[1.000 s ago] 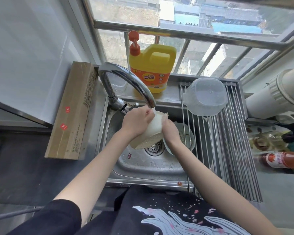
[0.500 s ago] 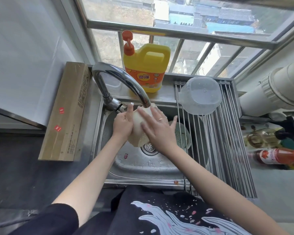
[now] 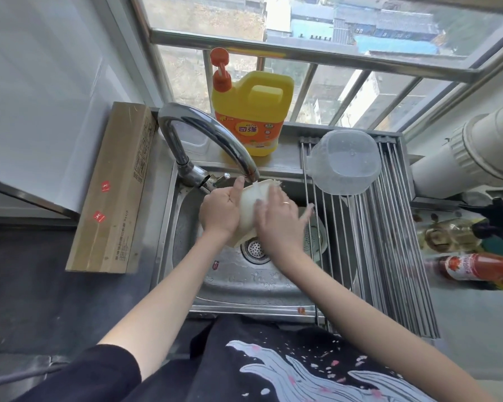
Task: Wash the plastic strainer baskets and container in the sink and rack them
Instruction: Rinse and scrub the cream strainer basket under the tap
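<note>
A long cardboard box (image 3: pixel 112 188) lies along the left edge of the counter, its printed side too small to read. Just right of it, a chrome gooseneck faucet (image 3: pixel 206 137) arches over the back left corner of the stainless steel sink (image 3: pixel 244 285); whether water runs from the spout cannot be told. Under the spout a person's left hand (image 3: pixel 219 211) grasps a cream plastic strainer basket (image 3: pixel 249 208) from the left, fingers curled round it, thumb up by its rim. The right hand (image 3: pixel 279 219), fingers straight and spread, lies flat against the basket's right side, hiding most of it. The drain (image 3: pixel 254 250) shows below the hands. A yellow dish-soap jug (image 3: pixel 251 111) with an orange pump stands on the sill behind the sink. A second strainer basket (image 3: pixel 314 236) lies in the sink's right half, mostly covered by the right wrist and the bars of a roll-up drying rack (image 3: pixel 389 256). At the rack's back edge a clear plastic container (image 3: pixel 344 162) rests upside down. Blurred bottles (image 3: pixel 476 268) are cut off at the right.
</note>
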